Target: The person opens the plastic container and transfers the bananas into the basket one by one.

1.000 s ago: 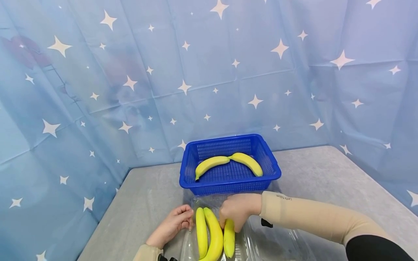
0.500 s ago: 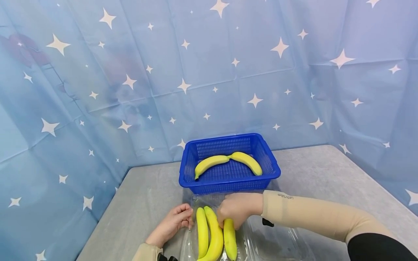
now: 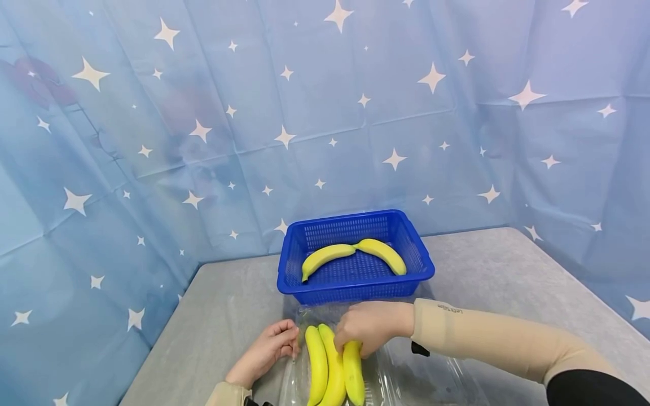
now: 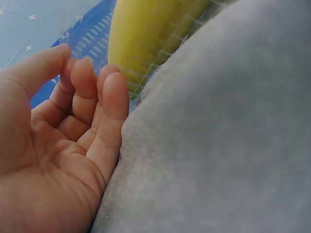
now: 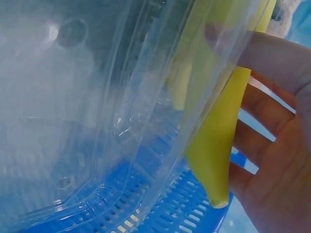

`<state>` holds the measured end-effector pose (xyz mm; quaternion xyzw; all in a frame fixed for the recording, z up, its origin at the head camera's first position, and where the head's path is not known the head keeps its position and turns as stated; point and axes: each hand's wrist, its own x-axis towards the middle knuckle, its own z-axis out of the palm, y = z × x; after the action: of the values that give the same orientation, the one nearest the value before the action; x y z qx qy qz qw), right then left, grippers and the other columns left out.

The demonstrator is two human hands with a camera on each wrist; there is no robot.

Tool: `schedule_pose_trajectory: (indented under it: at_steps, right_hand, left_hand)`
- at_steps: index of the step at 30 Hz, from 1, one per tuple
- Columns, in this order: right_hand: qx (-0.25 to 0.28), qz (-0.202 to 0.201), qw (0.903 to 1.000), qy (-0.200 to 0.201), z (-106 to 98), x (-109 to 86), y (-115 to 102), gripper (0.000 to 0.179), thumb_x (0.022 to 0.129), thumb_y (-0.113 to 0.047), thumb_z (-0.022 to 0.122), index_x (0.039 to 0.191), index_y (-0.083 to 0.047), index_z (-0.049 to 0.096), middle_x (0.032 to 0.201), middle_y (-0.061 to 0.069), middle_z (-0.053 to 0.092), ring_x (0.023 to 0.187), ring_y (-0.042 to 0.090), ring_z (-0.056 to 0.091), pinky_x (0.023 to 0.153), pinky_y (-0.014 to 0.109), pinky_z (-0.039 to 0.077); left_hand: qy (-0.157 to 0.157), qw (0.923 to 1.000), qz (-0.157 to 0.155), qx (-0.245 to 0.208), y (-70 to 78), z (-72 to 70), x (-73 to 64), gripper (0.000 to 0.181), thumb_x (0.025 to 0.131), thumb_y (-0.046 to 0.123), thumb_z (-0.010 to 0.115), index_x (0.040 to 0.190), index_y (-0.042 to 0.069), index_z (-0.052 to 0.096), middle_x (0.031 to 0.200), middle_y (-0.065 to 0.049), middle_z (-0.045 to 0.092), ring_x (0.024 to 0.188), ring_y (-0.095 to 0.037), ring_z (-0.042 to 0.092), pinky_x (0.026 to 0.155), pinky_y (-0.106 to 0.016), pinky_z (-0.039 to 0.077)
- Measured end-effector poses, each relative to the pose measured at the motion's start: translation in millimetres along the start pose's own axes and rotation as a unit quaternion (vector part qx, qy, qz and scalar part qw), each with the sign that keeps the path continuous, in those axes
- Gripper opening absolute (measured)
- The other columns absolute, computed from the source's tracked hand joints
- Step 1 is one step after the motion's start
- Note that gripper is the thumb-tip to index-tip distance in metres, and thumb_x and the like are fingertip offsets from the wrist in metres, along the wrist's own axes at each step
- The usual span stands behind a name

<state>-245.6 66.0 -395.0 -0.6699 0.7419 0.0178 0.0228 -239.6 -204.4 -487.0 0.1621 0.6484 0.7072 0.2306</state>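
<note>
In the head view, my right hand (image 3: 373, 326) grips a yellow banana (image 3: 354, 376) from above, fingers near its far end. The banana lies against two others (image 3: 318, 366) side by side in a clear plastic clamshell container (image 3: 387, 383). In the right wrist view, thumb and fingers hold the banana (image 5: 216, 141) behind the clear wall. At the container's left edge, my left hand (image 3: 274, 345) pinches the rim between thumb and index finger. The left wrist view shows that hand (image 4: 73, 126) with a banana (image 4: 141, 39) behind the plastic; the thin rim is hard to see.
A blue perforated basket (image 3: 355, 286) stands just behind the container, with two bananas (image 3: 329, 258) in it, tips touching. The container's lid (image 3: 431, 378) lies folded out to the right on the grey table (image 3: 228, 299). A starry blue curtain (image 3: 304, 101) hangs behind.
The banana in my right hand has shifted left, closing the gap to the two beside it. Those two have tilted slightly. My left hand stays at the container's edge.
</note>
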Motion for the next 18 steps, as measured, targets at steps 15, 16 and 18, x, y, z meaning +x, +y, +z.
schedule_pose_trajectory:
  at_steps: [15, 16, 18]
  right_hand:
    - [-0.037, 0.0, 0.9976, 0.058, -5.0, -3.4, -1.3, 0.034, 0.071, -0.023, 0.073, 0.102, -0.027, 0.059, 0.099, -0.02, 0.055, 0.087, -0.005, 0.049, 0.076, 0.018, 0.04]
    - [-0.038, 0.001, 0.9975, 0.06, -5.5, -3.7, -1.4, 0.034, 0.072, -0.024, 0.073, 0.102, -0.027, 0.059, 0.099, -0.019, 0.055, 0.088, -0.004, 0.049, 0.077, 0.018, 0.04]
    - [-0.036, 0.004, 0.9974, 0.062, -6.6, -4.0, -2.1, 0.034, 0.072, -0.025, 0.072, 0.103, -0.027, 0.059, 0.101, -0.019, 0.055, 0.089, -0.004, 0.049, 0.077, 0.018, 0.039]
  left_hand:
    - [-0.004, 1.0, 0.001, -0.009, -1.3, -0.9, 0.0, 0.016, 0.092, 0.02, 0.046, 0.082, 0.01, 0.051, 0.071, -0.002, 0.053, 0.063, -0.014, 0.056, 0.059, -0.029, 0.048]
    - [-0.004, 0.9999, 0.001, -0.009, -1.1, -0.9, 0.1, 0.016, 0.092, 0.02, 0.046, 0.082, 0.01, 0.051, 0.071, -0.002, 0.053, 0.063, -0.014, 0.056, 0.059, -0.029, 0.048]
    - [-0.005, 0.9999, -0.001, -0.011, -0.9, -0.8, 0.1, 0.016, 0.092, 0.02, 0.045, 0.082, 0.01, 0.051, 0.071, -0.002, 0.054, 0.063, -0.014, 0.056, 0.059, -0.029, 0.048]
